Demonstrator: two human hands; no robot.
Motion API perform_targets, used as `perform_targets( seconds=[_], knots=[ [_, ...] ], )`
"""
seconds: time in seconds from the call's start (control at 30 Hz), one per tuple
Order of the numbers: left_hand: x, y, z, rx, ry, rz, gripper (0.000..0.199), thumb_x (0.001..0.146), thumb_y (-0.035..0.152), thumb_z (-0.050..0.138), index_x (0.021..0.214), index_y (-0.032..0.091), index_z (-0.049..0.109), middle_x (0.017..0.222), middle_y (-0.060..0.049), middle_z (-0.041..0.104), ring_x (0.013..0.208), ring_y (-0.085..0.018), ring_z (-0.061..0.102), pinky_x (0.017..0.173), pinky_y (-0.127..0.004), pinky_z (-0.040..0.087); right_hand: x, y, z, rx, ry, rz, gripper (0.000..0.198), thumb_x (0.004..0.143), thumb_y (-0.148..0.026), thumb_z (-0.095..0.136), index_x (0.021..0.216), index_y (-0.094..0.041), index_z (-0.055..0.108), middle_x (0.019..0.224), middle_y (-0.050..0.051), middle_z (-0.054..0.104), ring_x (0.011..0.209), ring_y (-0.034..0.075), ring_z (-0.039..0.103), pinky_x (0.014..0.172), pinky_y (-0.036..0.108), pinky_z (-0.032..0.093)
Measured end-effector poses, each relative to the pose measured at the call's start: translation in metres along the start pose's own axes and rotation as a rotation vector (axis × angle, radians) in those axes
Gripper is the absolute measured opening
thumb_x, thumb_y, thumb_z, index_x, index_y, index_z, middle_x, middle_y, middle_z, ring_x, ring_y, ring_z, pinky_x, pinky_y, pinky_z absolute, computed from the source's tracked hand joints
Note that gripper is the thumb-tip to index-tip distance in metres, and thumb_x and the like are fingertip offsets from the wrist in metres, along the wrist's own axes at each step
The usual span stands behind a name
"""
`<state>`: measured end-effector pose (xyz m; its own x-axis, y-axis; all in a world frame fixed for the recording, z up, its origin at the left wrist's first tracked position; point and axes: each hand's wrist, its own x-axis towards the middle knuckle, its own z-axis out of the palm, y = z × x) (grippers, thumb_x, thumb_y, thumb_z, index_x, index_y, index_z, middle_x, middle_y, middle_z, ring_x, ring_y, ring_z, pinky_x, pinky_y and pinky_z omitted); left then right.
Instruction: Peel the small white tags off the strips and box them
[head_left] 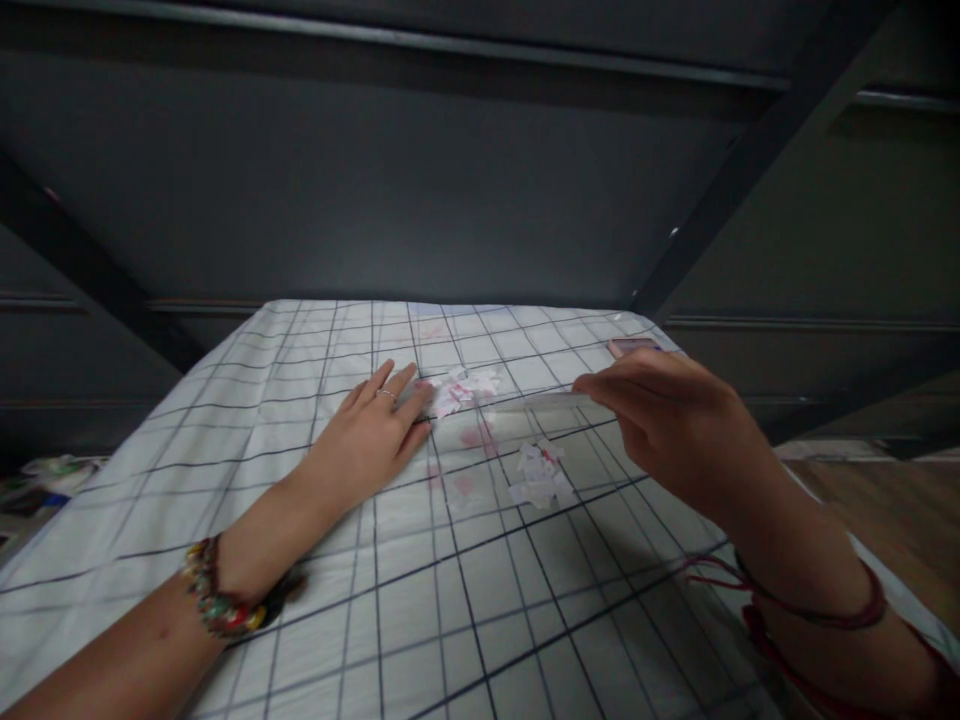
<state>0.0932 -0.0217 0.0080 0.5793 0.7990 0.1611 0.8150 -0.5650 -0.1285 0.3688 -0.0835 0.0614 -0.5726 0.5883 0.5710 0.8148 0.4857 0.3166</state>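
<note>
My left hand (373,430) lies flat on the checked cloth, fingers stretched out, a ring on one of them. Its fingertips touch the edge of a pile of torn white paper scraps (457,388) with pinkish marks. My right hand (667,420) is raised at the right, its fingers pinched on the edge of a thin see-through sheet (536,402) that looks like plastic. That sheet stretches left toward the scraps; where it ends is hard to make out. A second heap of paper scraps (541,474) sits nearer, between my hands.
The white cloth with dark grid lines (420,620) covers the surface and bears reddish stains. A phone-like object (628,346) lies behind my right hand. Dark panels (390,180) stand along the far edge. Clutter (56,475) shows at the lower left.
</note>
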Motion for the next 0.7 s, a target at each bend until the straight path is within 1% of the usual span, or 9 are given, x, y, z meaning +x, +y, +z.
perform_targets(
  seconds=[0.07,0.2,0.3,0.4,0.57,0.7],
  knots=[
    [0.0,0.0,0.001,-0.021,0.012,0.05,0.046,0.097,0.034,0.042,0.135,0.012,0.052,0.149,-0.016,0.042,0.14,-0.036,0.029,0.111,-0.05,0.033,-0.001,0.003,-0.001,-0.019,0.019,0.039,0.034,0.076,0.003,0.041,0.082,-0.018,0.066,0.066,0.002,0.062,0.062,0.017,0.055,0.057,0.03,0.041],
    [0.0,-0.004,0.004,-0.043,0.025,0.072,0.047,0.097,0.036,0.04,0.134,0.011,0.052,0.148,-0.017,0.043,0.14,-0.036,0.03,0.11,-0.051,0.034,-0.005,0.009,-0.002,-0.005,0.047,0.072,0.031,0.076,0.001,0.042,0.082,-0.018,0.066,0.063,0.003,0.062,0.062,0.018,0.056,0.059,0.031,0.041],
    [0.0,-0.006,0.006,-0.069,0.047,0.088,0.046,0.097,0.037,0.039,0.133,0.012,0.053,0.147,-0.016,0.043,0.14,-0.036,0.03,0.109,-0.053,0.035,-0.009,0.013,-0.004,0.012,0.002,0.114,0.033,0.074,0.0,0.042,0.081,-0.02,0.066,0.064,0.002,0.061,0.063,0.018,0.056,0.059,0.03,0.042],
    [0.0,-0.006,0.007,-0.089,0.047,0.093,0.046,0.097,0.037,0.039,0.133,0.013,0.054,0.147,-0.016,0.044,0.14,-0.036,0.03,0.109,-0.054,0.035,-0.012,0.018,-0.01,-0.009,-0.027,0.164,0.029,0.076,-0.001,0.043,0.075,-0.022,0.063,0.067,0.002,0.062,0.064,0.017,0.057,0.055,0.029,0.04],
    [0.0,-0.005,0.006,-0.073,0.023,0.082,0.045,0.096,0.035,0.041,0.132,0.012,0.055,0.147,-0.016,0.044,0.14,-0.037,0.031,0.11,-0.052,0.034,-0.012,0.024,-0.014,0.025,-0.026,0.123,0.029,0.076,0.0,0.046,0.083,-0.022,0.063,0.067,0.003,0.061,0.064,0.02,0.058,0.052,0.031,0.039],
    [0.0,-0.005,0.004,-0.057,-0.002,0.072,0.045,0.097,0.035,0.04,0.133,0.013,0.054,0.147,-0.015,0.044,0.14,-0.036,0.031,0.11,-0.052,0.034,-0.017,0.033,-0.018,0.1,-0.017,0.049,0.028,0.079,-0.001,0.044,0.079,-0.024,0.06,0.066,0.001,0.061,0.061,0.017,0.058,0.052,0.029,0.039]
  ],
)
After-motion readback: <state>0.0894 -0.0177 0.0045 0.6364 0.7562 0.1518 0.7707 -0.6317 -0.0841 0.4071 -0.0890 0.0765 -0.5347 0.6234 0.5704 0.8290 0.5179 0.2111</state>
